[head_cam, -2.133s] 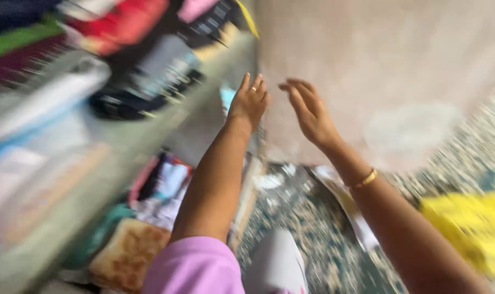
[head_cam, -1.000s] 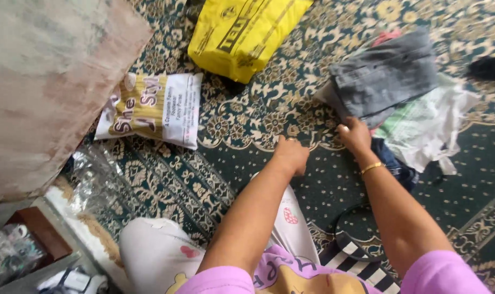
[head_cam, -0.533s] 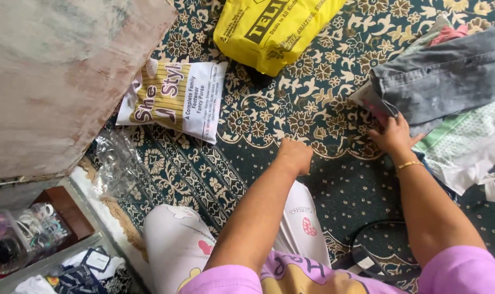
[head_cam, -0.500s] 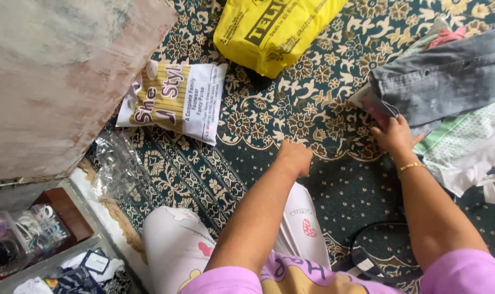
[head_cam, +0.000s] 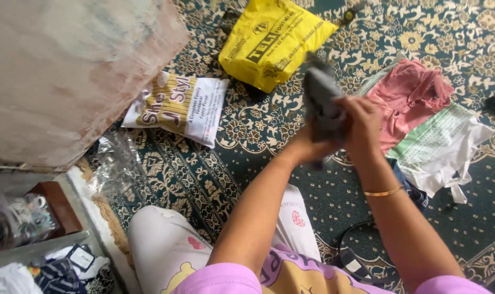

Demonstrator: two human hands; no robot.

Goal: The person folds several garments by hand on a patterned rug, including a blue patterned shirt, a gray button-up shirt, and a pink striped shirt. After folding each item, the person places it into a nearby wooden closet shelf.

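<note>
Head view, looking down at a person seated on a dark green patterned carpet. Both hands are raised above the carpet and closed around a folded grey garment, which is blurred. The left hand grips it from below; the right hand, with a gold bangle on the wrist behind it, clasps its right side. The garment's upper end stands above both hands.

Just right of the right hand, a pink garment lies on the carpet, overlapping a green-and-white cloth beyond it. Beyond the hands lies a yellow plastic bag. Left of the left hand lies a white and yellow striped bag, with clear crumpled plastic nearer the person. A pale board fills the far left.
</note>
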